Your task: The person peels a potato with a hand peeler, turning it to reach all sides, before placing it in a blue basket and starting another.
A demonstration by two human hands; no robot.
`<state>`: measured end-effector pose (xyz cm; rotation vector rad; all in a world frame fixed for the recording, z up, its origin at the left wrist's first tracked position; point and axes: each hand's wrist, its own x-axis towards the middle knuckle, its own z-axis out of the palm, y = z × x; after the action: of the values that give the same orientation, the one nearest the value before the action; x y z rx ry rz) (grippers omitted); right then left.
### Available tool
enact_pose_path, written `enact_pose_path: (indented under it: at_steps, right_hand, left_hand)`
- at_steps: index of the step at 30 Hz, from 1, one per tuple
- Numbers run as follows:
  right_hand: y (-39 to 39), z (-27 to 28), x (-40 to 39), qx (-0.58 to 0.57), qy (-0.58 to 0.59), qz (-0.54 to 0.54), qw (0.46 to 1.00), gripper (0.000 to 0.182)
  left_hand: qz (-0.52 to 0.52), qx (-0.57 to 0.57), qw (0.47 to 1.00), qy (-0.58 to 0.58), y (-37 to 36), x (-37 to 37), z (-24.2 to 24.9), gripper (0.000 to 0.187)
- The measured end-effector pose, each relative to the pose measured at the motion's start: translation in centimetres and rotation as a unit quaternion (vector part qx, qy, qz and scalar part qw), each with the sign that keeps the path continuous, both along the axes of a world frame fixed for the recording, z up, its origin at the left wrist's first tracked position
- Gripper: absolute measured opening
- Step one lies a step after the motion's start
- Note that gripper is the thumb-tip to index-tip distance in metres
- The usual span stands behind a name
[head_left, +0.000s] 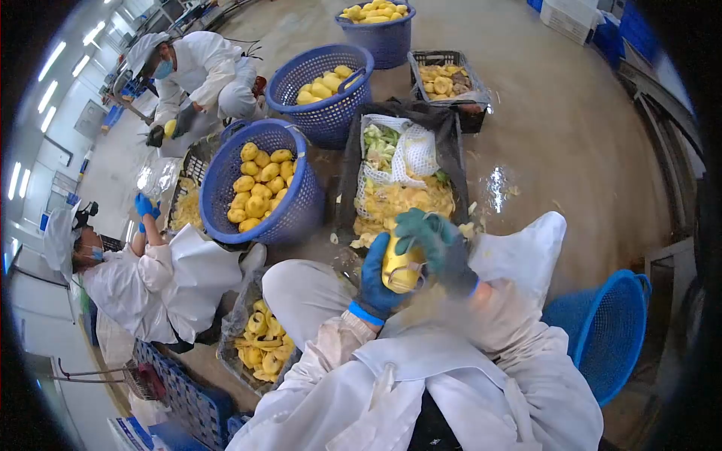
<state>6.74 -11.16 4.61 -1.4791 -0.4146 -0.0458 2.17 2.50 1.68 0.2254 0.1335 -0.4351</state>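
"Where's our yellow piece (pixel 397 263)?"

"In our left hand (pixel 378 282) — its fingers curl round the side, likely to keep it steady."

"And our right hand (pixel 440 248)?"

"Its fingers bend beside the top; they're too blurry for us to tell what they pinch."

"Why here?"

"The black crate (pixel 452 143) of peels (pixel 406 203) sits just past our hands — maybe so peels fall in. Farther off, a blue basket (pixel 307 201) holds more yellow lumps (pixel 261 188)."

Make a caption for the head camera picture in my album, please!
The left hand grips a potato, the right hand beside it, near a crate of peelings.
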Motion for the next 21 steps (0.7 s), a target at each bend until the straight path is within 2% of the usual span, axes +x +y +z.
enact_pose_path:
  at_steps: [1, 4, 6, 9, 11, 12, 13, 14, 15, 16, 17, 18, 19, 20, 21]
  right_hand:
    - [0.6, -1.0, 0.1, 0.057, 0.104, 0.024, 0.993, 0.033]
    - [-2.5, -6.9, 6.8, 0.07, 0.014, -0.062, 0.996, 0.027]
    - [-5.6, -6.9, 10.9, 0.079, -0.013, -0.161, 0.984, 0.028]
    - [-6.3, -2.2, 8.9, 0.277, 0.124, -0.217, 0.928, 0.027]
    - [-5.1, -1.1, 5.2, 0.19, 0.09, -0.18, 0.961, 0.026]
    - [-4.2, -0.7, 3.1, 0.149, 0.073, -0.164, 0.972, 0.025]
    - [-3.1, -0.2, 1.1, 0.043, -0.041, -0.135, 0.989, 0.025]
    - [-2.2, 0.2, -0.1, -0.064, -0.153, -0.102, 0.981, 0.025]
    - [-1.4, 0.0, 0.0, -0.007, -0.067, -0.067, 0.995, 0.025]
    - [-0.7, -0.6, 0.1, 0.052, 0.02, -0.031, 0.998, 0.025]
    - [-0.4, -1.4, 0.1, 0.11, 0.108, 0.006, 0.988, 0.025]
    - [-1.5, -2.2, 2.2, 0.04, 0.004, -0.035, 0.999, 0.025]
    - [-2.7, -2.9, 4.3, -0.029, -0.096, -0.093, 0.991, 0.024]
    - [-3.6, -3.4, 6.3, 0.083, 0.001, -0.095, 0.992, 0.026]
    - [-4.8, -4.2, 8.1, 0.129, 0.036, -0.147, 0.98, 0.025]
  left_hand:
    - [-0.012, -0.019, 1.0, 0.009, -0.2, -0.1, 0.2, 0.047]
    - [-0.05, -0.043, 0.997, 0.042, -0.2, -0.7, 0.5, 0.052]
    - [-0.055, -0.026, 0.997, 0.043, -0.7, -1.5, 1.9, 0.055]
    - [-0.036, -0.018, 0.998, 0.05, -0.7, -1.4, 2.2, 0.057]
    - [-0.002, -0.053, 0.995, 0.088, -0.8, -0.6, 2.6, 0.056]
    - [0.007, -0.022, 0.997, 0.077, -0.5, -0.5, 2.3, 0.055]
    - [-0.012, -0.036, 0.997, 0.06, -0.5, -0.3, 1.3, 0.054]
    - [-0.03, -0.05, 0.997, 0.043, -0.3, 0.0, -0.2, 0.053]
    - [-0.048, -0.063, 0.997, 0.024, -0.4, 0.3, -0.2, 0.052]
    - [0.005, 0.12, 0.988, -0.096, -0.5, -0.5, -0.1, 0.053]
    - [0.067, 0.312, 0.931, -0.179, -0.7, -1.4, 0.1, 0.053]
    - [0.018, 0.152, 0.986, -0.065, -0.6, -1.0, 0.1, 0.055]
    - [-0.031, -0.015, 0.998, 0.052, -0.5, -1.0, 0.1, 0.057]
    - [-0.046, -0.022, 0.997, 0.051, -0.5, -1.2, 0.1, 0.058]
    - [-0.061, -0.028, 0.997, 0.05, -0.4, -1.7, 0.1, 0.059]
